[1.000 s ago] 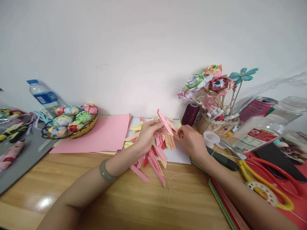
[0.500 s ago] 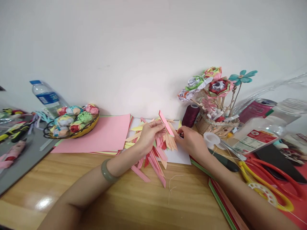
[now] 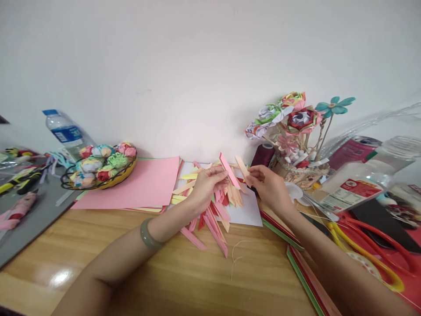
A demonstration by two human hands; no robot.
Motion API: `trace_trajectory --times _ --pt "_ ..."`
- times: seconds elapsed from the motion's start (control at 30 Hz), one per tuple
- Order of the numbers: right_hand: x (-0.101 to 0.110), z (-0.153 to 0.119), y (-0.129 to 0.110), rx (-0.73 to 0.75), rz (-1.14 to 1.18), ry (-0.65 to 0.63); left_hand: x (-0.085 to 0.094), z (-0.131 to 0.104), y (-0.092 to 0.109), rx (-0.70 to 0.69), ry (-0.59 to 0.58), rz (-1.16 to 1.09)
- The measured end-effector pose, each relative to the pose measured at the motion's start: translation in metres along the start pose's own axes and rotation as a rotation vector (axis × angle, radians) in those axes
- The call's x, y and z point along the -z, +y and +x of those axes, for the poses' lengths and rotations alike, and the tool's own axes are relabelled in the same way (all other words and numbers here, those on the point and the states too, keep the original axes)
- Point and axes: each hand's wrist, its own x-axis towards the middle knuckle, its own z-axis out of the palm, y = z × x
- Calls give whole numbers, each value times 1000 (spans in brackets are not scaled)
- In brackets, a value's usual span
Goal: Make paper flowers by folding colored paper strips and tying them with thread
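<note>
With our left hand (image 3: 205, 188) we pinch a pink strip (image 3: 229, 171), thumb and fingers closed on it; our right hand (image 3: 271, 189) is closed at the fingertips on a peach strip (image 3: 242, 167). Both strips are raised and tilted above the paper pile (image 3: 215, 221), which spreads over a white sheet (image 3: 250, 216) and onto the table (image 3: 164, 281). Close behind our right hand we see the spool (image 3: 263, 155), its lower part hidden by the hand. The pot (image 3: 285, 170) of flowers (image 3: 301, 119) stands beyond, and our wrist partly covers a white cup (image 3: 293, 191). Our right forearm crosses between us and the scissors (image 3: 390, 239) and passes over folded papers (image 3: 279, 228). A plastic jar (image 3: 362, 173) and a can (image 3: 353, 151) crowd that side. To our left, a basket (image 3: 123, 177) of paper balls (image 3: 104, 173) overlaps the pink paper (image 3: 144, 184), with a bottle (image 3: 66, 131) behind it. Loose thread (image 3: 233, 254) lies in front of the pile.
</note>
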Motion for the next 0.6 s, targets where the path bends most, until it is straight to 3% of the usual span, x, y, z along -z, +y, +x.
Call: trace_trajectory --times 0.27,0.4,0.6 --pt "-2 -5 -19 -87 561 -240 -1 0 -5 -3 -73 -9" --pt "-7 -9 -21 -101 666 -257 -4 -3 -4 30 -120 -24" --pt "-9 -14 -27 -98 671 -240 -5 -5 -3 -9 -93 -13"
